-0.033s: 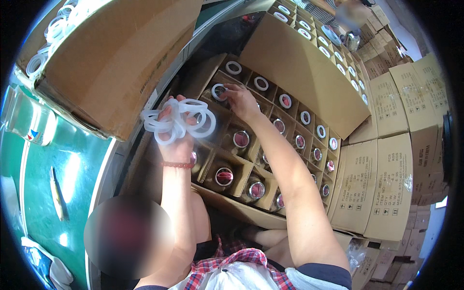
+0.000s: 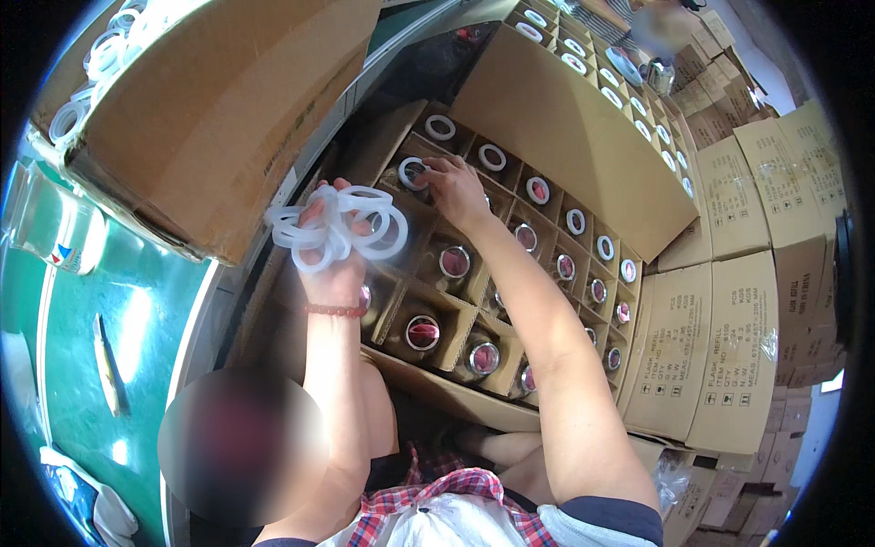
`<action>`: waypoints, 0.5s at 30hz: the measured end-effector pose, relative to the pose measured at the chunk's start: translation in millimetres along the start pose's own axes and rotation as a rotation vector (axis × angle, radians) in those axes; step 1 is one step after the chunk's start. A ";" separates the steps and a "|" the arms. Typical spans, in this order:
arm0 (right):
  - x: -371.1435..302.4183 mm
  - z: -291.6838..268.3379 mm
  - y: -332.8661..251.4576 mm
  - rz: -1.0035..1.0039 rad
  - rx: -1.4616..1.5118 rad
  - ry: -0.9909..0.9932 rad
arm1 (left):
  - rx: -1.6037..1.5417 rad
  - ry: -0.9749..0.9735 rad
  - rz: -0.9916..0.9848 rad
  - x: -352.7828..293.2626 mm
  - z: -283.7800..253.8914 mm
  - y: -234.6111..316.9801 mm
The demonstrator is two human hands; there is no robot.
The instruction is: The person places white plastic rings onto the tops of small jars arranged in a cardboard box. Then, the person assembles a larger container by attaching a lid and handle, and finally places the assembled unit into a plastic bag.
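A loose bunch of translucent white plastic rings (image 2: 339,239) lies in my left hand (image 2: 335,278), which is palm up with its fingers partly curled through them. My right hand (image 2: 453,187) reaches to the far left of an open divided carton (image 2: 456,387). Its fingertips pinch the edge of a white ring (image 2: 413,173) at the mouth of a flask there. Glass flasks stand upright in the carton's compartments. Those in the far row carry white rings, such as this ring (image 2: 492,158). Nearer flasks, like this flask (image 2: 422,334), show bare silvery mouths with reddish reflections inside.
A brown box of white rings (image 2: 105,55) stands at upper left on a green table (image 2: 137,301) with a glass jar (image 2: 56,223) and a knife-like tool (image 2: 107,365). Behind a raised flap (image 2: 565,128) is another carton of ringed flasks. Closed cartons (image 2: 743,346) are stacked right. A person (image 2: 611,18) is far off.
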State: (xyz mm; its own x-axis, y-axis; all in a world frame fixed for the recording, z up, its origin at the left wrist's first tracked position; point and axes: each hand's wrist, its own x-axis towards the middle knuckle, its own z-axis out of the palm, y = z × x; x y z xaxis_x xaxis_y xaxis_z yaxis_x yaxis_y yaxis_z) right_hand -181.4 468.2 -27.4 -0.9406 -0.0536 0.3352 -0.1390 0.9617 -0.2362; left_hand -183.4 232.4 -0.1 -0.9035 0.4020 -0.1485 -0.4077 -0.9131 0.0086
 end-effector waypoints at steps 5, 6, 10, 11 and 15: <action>-7.2 -13.0 -13.7 0.029 -0.002 0.017 | -0.114 -0.003 -0.069 1.7 -3.5 -5.3; -5.8 -24.5 -25.3 0.025 0.098 0.074 | -0.100 0.009 -0.066 2.2 -4.0 -5.3; -18.2 -79.8 -73.3 0.246 1.040 -0.025 | -0.069 0.031 -0.062 2.0 -5.9 -16.7; -20.6 -84.3 -76.4 0.214 0.963 -0.112 | -0.042 0.049 -0.040 4.7 -8.3 -20.7; -23.2 -87.8 -74.4 0.223 0.819 -0.038 | 0.018 0.018 -0.081 5.3 -10.5 -24.7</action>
State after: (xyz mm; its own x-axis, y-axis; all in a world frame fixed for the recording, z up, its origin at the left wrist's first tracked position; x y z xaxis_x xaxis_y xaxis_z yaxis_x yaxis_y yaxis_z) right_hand -122.0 421.5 62.4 -0.9803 0.0908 0.1752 -0.1159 0.4536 -0.8836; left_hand -176.7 256.4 -11.4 -0.8648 0.4736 -0.1669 -0.4822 -0.8759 0.0135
